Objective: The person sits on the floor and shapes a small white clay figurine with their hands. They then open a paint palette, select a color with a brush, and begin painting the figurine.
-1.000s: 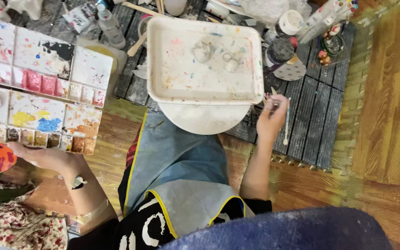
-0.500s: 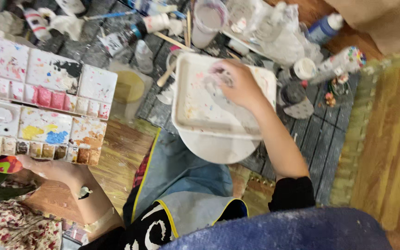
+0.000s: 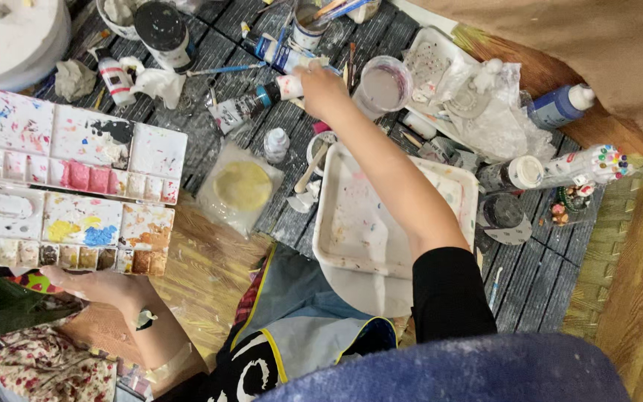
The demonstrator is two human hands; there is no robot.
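My right hand (image 3: 323, 88) reaches far forward over the dark slatted mat, fingers closed on the white cap end of a paint tube (image 3: 243, 110) lying among other tubes. My forearm crosses a paint-stained white rectangular tray (image 3: 351, 223), which rests on a round white plate (image 3: 359, 294). My left hand (image 3: 94, 284) is at the lower left, gripping the bottom edge of an open two-leaf paint palette (image 3: 68, 186) with many coloured wells. A cup of cloudy purple water (image 3: 383, 88) stands just right of my right hand.
A yellow disc in clear plastic (image 3: 241, 186) lies between the palette and the tray. Jars, brushes, crumpled tissues and bottles crowd the mat; a blue bottle (image 3: 560, 108) and a bundle of markers (image 3: 589, 164) lie at the right. A black-lidded jar (image 3: 161, 30) stands at the top.
My right hand moved from beside the tray, across it, and forward up to the paint tubes. The view shifted forward. My left hand kept hold of the palette.
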